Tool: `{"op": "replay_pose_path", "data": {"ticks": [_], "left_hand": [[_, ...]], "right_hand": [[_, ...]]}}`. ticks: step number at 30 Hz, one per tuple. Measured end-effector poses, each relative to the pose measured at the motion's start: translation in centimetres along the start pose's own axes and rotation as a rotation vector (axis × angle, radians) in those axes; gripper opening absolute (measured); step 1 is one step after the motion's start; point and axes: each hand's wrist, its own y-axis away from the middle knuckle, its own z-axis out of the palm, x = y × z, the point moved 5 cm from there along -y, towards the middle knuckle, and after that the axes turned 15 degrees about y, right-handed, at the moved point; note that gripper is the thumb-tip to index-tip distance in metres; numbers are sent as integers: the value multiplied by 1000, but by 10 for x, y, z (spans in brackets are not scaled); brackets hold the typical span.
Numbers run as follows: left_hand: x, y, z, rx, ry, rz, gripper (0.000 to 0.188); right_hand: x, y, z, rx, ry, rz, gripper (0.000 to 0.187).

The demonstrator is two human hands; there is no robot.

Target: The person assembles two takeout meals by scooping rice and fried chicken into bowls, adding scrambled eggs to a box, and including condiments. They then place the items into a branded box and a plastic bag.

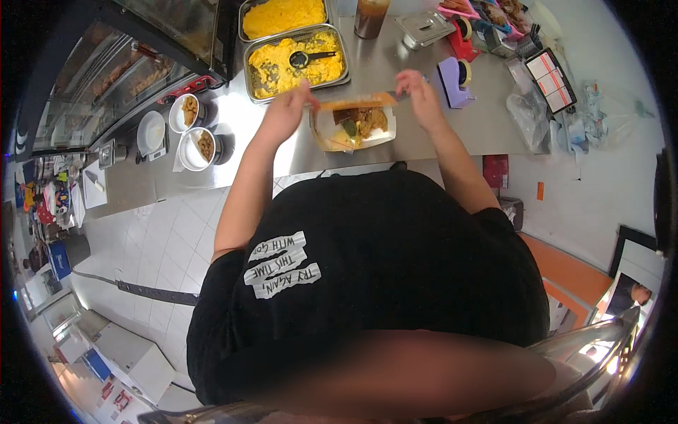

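A pale open food box (390, 141) sits near the counter's front edge, filled with browned pieces, something yellow and a bit of green. An orange strip (357, 102) stretches across its far side; whether it is a label or part of the lid I cannot make out. My left hand (284, 116) has its fingers closed at the strip's left end, slightly smeared by motion. At the opposite end, my right hand (422, 102) has curled fingers beside a dark, partly see-through bit of the same strip.
Beyond the box are metal pans of yellow food, one pan (296, 62) holding a black ladle (301, 59). Two white bowls (198, 150) stand left, near a glass display case (116, 78). A purple tape dispenser (454, 83) and lidded steel container (424, 30) are right.
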Motion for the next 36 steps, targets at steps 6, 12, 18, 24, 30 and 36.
{"op": "replay_pose_path", "data": {"ticks": [6, 12, 18, 24, 30, 36], "left_hand": [[-81, 0, 64, 167, -408, -171, 57], [-94, -6, 50, 6, 122, -448, 49], [-113, -11, 27, 37, 148, -501, 56], [-99, -8, 53, 127, -56, -420, 68], [-143, -12, 89, 451, -290, 93, 47], [-107, -3, 74, 360, 428, -361, 57]], "right_hand": [[32, 27, 68, -248, 527, 184, 59], [71, 16, 91, -495, 140, 441, 51], [41, 11, 66, -482, 85, 524, 55], [44, 21, 75, -457, 332, 411, 59], [28, 43, 82, -124, 346, 81, 50], [30, 45, 80, -47, 412, 55, 47]]}}
